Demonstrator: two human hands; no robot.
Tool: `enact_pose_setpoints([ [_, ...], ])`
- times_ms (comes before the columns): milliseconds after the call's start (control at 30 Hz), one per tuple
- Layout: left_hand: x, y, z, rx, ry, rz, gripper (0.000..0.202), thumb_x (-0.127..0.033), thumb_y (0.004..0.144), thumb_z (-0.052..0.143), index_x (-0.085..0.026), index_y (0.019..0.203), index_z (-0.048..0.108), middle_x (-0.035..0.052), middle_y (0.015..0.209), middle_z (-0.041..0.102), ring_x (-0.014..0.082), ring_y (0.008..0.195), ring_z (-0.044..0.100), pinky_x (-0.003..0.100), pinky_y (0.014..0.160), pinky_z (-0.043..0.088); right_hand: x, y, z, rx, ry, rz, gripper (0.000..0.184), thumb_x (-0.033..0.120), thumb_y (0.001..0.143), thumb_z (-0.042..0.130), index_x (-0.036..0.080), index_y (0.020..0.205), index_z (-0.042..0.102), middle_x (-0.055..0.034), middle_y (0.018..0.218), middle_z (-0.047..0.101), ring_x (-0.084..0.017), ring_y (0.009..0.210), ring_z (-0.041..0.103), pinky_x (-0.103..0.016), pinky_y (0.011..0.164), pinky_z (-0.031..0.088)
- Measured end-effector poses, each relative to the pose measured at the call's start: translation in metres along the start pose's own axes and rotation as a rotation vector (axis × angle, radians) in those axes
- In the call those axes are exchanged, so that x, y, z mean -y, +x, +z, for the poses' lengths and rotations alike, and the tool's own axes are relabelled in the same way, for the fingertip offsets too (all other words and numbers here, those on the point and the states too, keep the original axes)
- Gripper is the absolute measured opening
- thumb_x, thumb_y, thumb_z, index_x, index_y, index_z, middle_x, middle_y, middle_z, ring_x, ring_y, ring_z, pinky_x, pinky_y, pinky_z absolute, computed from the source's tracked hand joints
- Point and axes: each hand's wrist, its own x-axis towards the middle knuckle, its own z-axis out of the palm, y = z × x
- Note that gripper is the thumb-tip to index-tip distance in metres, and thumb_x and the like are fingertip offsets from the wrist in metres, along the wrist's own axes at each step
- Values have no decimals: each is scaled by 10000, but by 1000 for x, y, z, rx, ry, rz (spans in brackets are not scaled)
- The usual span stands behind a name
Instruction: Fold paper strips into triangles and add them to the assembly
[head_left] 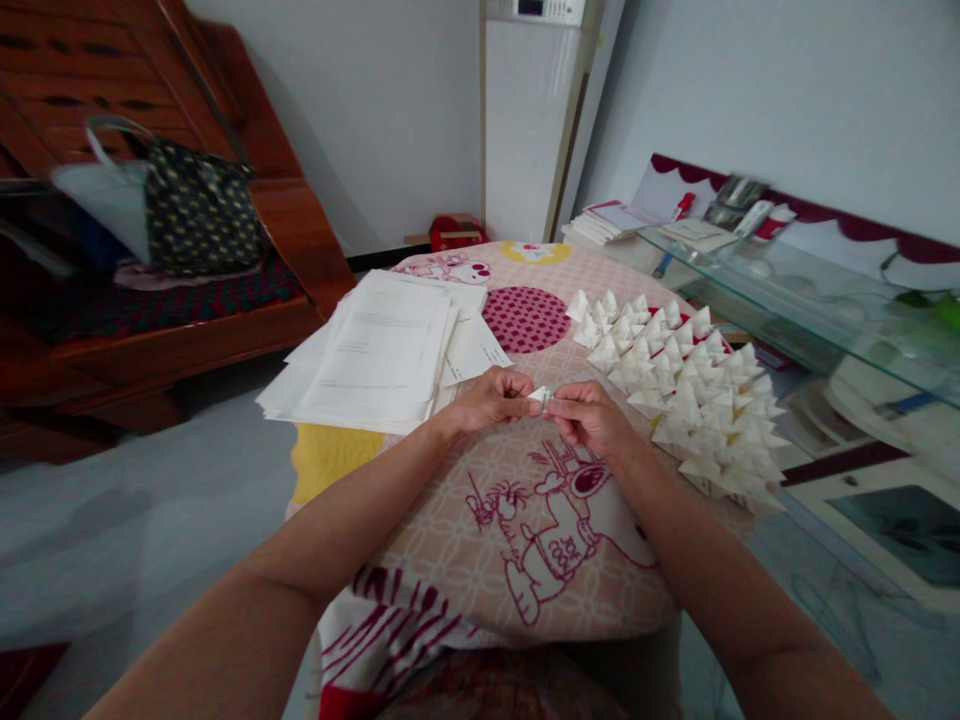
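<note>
A small folded piece of white paper (541, 396) is pinched between my two hands above the middle of the table. My left hand (491, 400) grips its left end between thumb and fingers. On the other end my right hand (592, 414) has closed its thumb and forefinger. To the left lies a loose stack of printed paper sheets (375, 345), with edges fanned out. Many pointed folded paper pieces (682, 390) stand in rows on the right side of the table, close to my right forearm.
A patterned cloth (555, 530) with cartoon figures covers the round table. Glass shelving (810, 310) stands at the right, holding papers and metal containers. A wooden bench (277, 230) with a dark patterned bag (199, 205) is at the left. Behind is a tall white appliance (529, 120).
</note>
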Motion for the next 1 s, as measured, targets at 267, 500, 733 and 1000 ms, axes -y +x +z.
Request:
enact_pose_setpoints([
  [267, 9, 1, -4, -61, 23, 16, 353, -454, 753, 797, -124, 768, 673, -13, 612, 622, 79, 534, 540, 192, 501, 405, -1, 0, -3, -139, -352, -157, 354, 440, 783, 680, 186, 554, 588, 25, 471, 532, -89, 392, 460, -206, 388, 327],
  [500, 10, 6, -8, -74, -164, 40, 474, -540, 754, 792, -107, 925, 705, 52, 774, 710, 124, 647, 648, 240, 610, 537, -1, 4, -10, -181, -589, -319, 216, 368, 786, 663, 180, 681, 669, 32, 534, 539, -111, 503, 486, -229, 489, 350],
  [733, 19, 7, -7, -147, 128, -48, 306, -385, 779, 742, -116, 924, 727, 13, 687, 671, 115, 601, 590, 230, 577, 456, -13, 8, -17, -207, -560, -259, 322, 247, 689, 750, 201, 1006, 780, 12, 720, 673, -128, 566, 554, -246, 550, 428],
  [1000, 11, 5, -2, -276, 648, 43, 274, -183, 689, 795, -154, 946, 703, 14, 849, 660, 117, 683, 533, 243, 654, 422, -11, 10, -16, -262, -719, -383, 234, 118, 736, 641, 194, 908, 779, -51, 860, 738, -161, 701, 643, -285, 670, 508],
])
